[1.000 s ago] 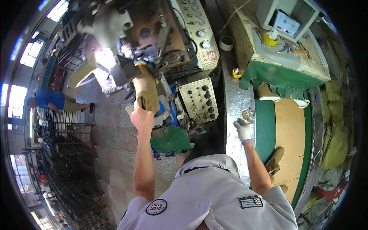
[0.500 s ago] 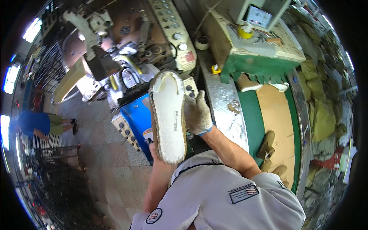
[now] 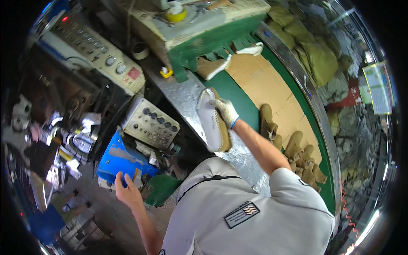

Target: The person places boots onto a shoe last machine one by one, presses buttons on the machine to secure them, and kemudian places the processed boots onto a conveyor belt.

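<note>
My right hand (image 3: 226,111), in a pale work glove, grips a tan shoe upper (image 3: 224,135) by its side. Its white underside (image 3: 208,121) with a stitched rim faces left, and the shoe is tilted upright over the metal strip of the bench. My bare left hand (image 3: 127,191) is off the shoe, in front of the blue machine panel (image 3: 117,155). Its thumb and a finger stand apart, with a dark blue patch between them; whether that is a small thing or the panel behind, I cannot make out.
Tan shoes (image 3: 293,146) stand on the green bench with cardboard (image 3: 259,83). Further shoes show under a green-fringed cabinet (image 3: 212,38). A control box (image 3: 151,123) and gauge panel (image 3: 102,53) stand left. A person (image 3: 46,223) is at the lower left.
The view has turned right. My left hand has let go of the shoe and moved away left. My right hand has carried the shoe right, over the bench's metal strip.
</note>
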Tool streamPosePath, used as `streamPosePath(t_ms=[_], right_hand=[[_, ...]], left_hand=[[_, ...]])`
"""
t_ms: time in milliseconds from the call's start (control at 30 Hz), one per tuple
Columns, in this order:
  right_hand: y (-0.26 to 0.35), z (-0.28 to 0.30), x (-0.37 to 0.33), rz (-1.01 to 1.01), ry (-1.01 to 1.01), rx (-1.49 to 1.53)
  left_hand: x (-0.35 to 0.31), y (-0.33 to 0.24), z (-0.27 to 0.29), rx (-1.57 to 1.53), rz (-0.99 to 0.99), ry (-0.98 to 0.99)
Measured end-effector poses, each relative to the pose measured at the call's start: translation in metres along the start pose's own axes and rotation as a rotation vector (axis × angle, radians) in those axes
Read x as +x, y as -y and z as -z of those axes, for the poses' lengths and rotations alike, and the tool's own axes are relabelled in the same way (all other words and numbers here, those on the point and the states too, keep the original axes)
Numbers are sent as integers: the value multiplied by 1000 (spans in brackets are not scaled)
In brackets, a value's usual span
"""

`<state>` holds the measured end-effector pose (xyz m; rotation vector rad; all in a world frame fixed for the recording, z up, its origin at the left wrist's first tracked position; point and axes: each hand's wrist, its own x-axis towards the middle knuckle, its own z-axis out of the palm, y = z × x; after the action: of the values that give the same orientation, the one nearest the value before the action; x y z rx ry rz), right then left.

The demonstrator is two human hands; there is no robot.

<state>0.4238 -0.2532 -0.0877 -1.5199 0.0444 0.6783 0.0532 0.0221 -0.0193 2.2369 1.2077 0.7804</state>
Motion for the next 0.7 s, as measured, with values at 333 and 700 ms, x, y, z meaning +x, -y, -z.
streamPosePath(t_ms=[333, 700], right_hand=[[-109, 255, 136, -532, 52, -1639], [-78, 162, 313, -176, -311, -752]], left_hand=[[-22, 29, -24, 506, -230, 204], [-19, 27, -29, 560, -191, 249]])
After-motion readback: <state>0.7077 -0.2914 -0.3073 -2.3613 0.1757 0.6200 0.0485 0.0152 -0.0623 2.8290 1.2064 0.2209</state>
